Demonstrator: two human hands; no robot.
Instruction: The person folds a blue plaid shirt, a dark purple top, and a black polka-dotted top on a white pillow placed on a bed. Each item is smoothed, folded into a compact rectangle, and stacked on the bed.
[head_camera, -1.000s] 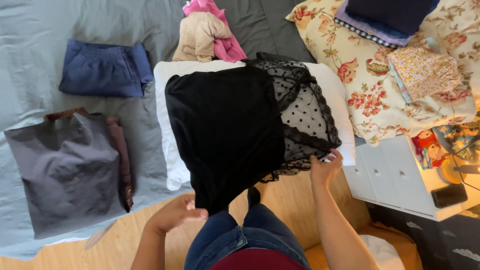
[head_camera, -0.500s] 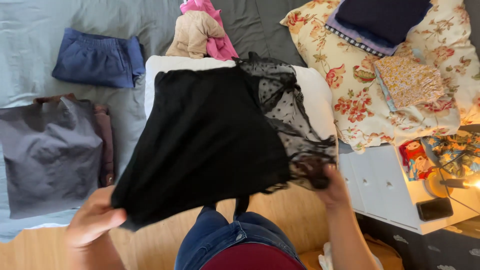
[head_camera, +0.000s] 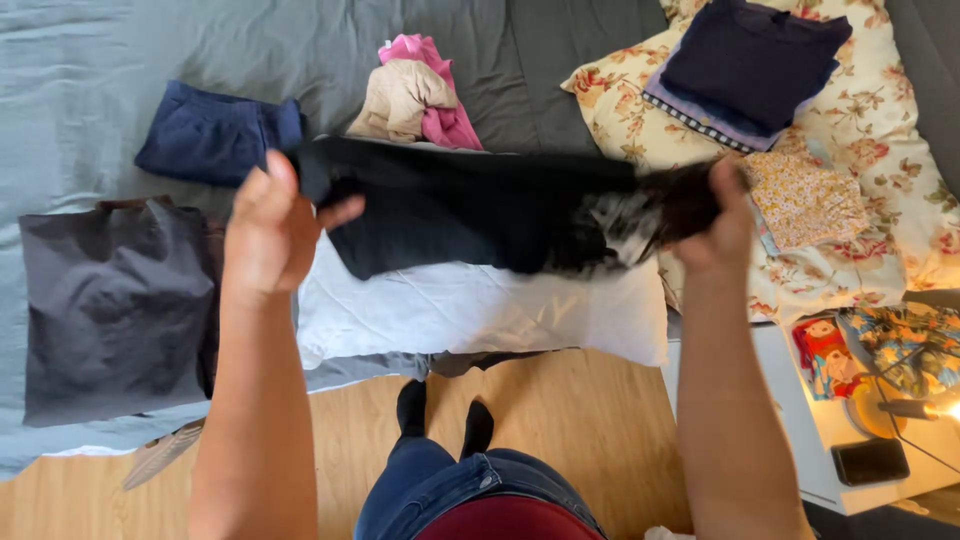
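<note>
A black garment (head_camera: 480, 215) is held stretched out in the air above the white pillow (head_camera: 480, 310), one end in each hand. The left hand (head_camera: 270, 235) is closed on the plain end, the fabric pinched between thumb and curled fingers; the right hand (head_camera: 715, 225) is clenched around the bunched lace end. Left of the pillow a dark grey folded piece (head_camera: 110, 310) is laid flat, and beyond it a folded navy item (head_camera: 215, 135). Behind the pillow a beige and pink bundle (head_camera: 415, 100) is seen, and to the right of the pillow a flowered cushion (head_camera: 890, 130) is loaded with a folded stack (head_camera: 750, 65).

To do the fold well, both ends would best be kept level and taut, so that the cloth is lowered onto the pillow without creases. The lace end looks crumpled in the grip and would probably need to be spread flat first.
</note>
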